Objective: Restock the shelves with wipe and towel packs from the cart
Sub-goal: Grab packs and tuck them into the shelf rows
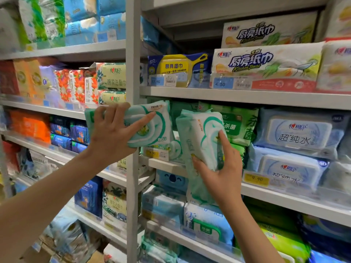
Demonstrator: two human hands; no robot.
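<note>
Left hand (114, 133): arm stretched up and far; fingers curl round the left wipe pack (152, 122), index finger lying along its face.
Left wipe pack: long axis runs left to right, across the shelf post (133, 73).
Right hand (222, 168): grips the right wipe pack (197, 133) from below, thumb on its face.
Right wipe pack: nearly upright, top leaning left.
Key relation: the middle shelf (165, 164) lies just beyond both packs; the right hand looks nearer.

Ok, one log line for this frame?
left hand: grips left pack, flat | right hand: grips right pack, near upright | place: before shelf | state: neither shelved
</note>
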